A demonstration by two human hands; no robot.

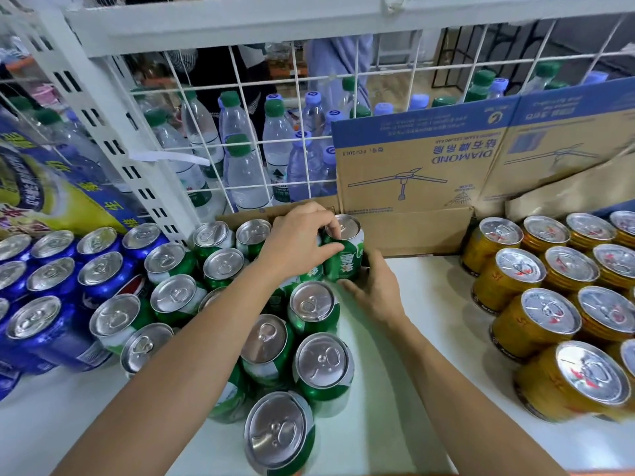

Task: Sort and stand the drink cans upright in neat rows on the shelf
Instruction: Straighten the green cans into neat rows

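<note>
- Two hands meet on one green can [343, 255]: left hand [302, 240] fingers clasp its rim; right hand [374, 290] fingers press its base.
- Judged step: seating it upright at the row's back end.
- Next: release and check alignment.

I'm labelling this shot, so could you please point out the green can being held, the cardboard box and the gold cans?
green can [344, 261], head view, on its label side.
cardboard box [409, 166], head view, on its printed front.
gold cans [549, 310], head view, on one lid.
</note>
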